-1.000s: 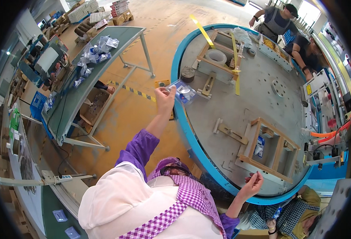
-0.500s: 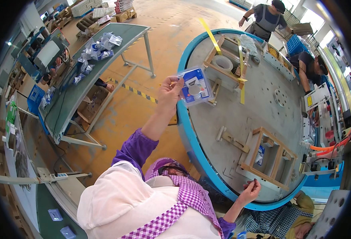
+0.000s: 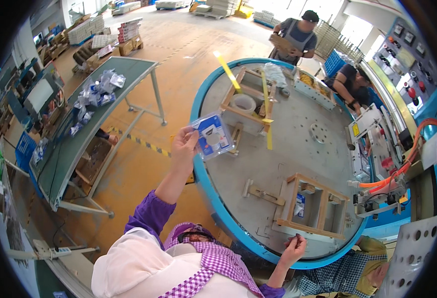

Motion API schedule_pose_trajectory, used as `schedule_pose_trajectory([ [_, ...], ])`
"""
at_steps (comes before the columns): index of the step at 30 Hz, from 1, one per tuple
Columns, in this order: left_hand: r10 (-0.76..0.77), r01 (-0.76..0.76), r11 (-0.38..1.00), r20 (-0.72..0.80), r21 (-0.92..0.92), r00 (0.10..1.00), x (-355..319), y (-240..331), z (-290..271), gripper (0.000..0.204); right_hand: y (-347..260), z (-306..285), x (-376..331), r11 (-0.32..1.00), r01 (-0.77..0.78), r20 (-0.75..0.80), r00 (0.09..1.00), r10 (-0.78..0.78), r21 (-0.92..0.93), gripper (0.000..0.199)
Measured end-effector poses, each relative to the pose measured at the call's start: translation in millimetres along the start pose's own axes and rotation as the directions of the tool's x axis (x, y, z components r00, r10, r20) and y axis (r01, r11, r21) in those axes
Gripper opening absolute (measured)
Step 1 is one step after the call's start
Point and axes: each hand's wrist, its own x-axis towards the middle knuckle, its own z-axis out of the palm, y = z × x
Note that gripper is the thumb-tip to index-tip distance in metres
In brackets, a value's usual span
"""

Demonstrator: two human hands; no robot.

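A glossy clear plastic blister pack [image 3: 211, 135] with a blue card insert is held above a matt grey metal round table [image 3: 298, 159] rimmed in smooth blue paint, on which bare wooden frames [image 3: 311, 206] are mounted.

Purple long sleeves [image 3: 151, 216], white vest, purple-and-white checked scarf, bare hands

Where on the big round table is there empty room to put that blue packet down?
The round table is bare between the far wooden frame and the near wooden frame. It's crowded at the far rim. The left hand holds the blue packet over the left rim.
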Motion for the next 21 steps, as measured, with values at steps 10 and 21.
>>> schedule_pose_trajectory([
  [10, -0.021, 0.084, 0.956, -0.219, 0.282, 0.976, 43.1, -7.1, -0.7, 0.016, -2.4, 1.5, 0.8, 0.998, -0.034, -0.020, 0.999, 0.033, -0.047, 0.010],
  [21, 0.036, 0.001, 0.995, -0.353, 0.104, 0.935, 221.6, -22.2, -0.4, 0.007, 0.6, 1.0, 1.0, 0.995, -0.021, -0.004, 1.000, 0.020, -0.101, 0.010],
])
